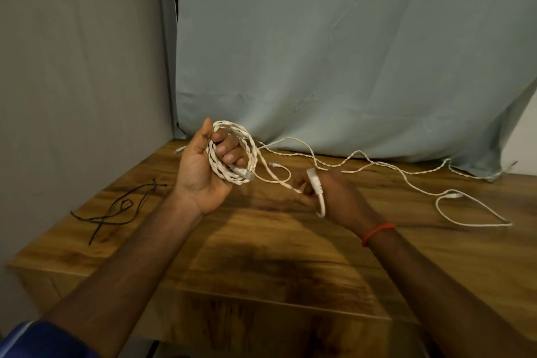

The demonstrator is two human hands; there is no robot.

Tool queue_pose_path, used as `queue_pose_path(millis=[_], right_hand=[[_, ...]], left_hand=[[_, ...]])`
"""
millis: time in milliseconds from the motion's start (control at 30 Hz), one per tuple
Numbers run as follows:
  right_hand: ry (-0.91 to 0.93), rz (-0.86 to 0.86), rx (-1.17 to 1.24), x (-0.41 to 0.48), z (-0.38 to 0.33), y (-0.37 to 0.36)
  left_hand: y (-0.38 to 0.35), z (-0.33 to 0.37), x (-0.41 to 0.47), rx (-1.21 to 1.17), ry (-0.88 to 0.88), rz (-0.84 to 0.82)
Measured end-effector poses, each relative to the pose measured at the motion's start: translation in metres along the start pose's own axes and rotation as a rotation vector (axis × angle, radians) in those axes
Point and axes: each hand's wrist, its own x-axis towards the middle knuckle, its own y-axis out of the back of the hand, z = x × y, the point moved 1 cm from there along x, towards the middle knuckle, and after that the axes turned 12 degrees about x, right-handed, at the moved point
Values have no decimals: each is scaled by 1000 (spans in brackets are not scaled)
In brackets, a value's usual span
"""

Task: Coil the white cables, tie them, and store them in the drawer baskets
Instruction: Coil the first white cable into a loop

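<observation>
My left hand [203, 171] is raised above the wooden table [261, 241], palm up, fingers curled through a coil of twisted white cable [250, 148]. From the coil a strand runs down to my right hand [334, 197], which pinches the cable near a white connector [315, 180] sticking up beside the fingers. More loose white cable [406, 171] trails across the table toward the right and ends in a large loop [470, 212]. No drawer or basket is in view.
Thin black ties [119, 209] lie tangled on the table's left part. A pale blue cloth [348, 52] hangs behind the table and drapes onto its back edge. A grey wall stands at the left. The table's front edge runs below my forearms.
</observation>
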Motion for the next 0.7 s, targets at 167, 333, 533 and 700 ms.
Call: queue_pose_path(millis=[167,333,533,700], right_hand=[[-52,-37,35,-2,-48,-17],[-81,-66,208,4,-93,-22],[-246,-184,726,4,-113,-16],[-248,-153,889,-3,-112,-12]], left_hand=[[-9,-5,4,213,-117,128],[-28,-21,0,579,-268,246],[-41,-32,-5,748,-359,241],[-44,-28,-5,796,-369,197]])
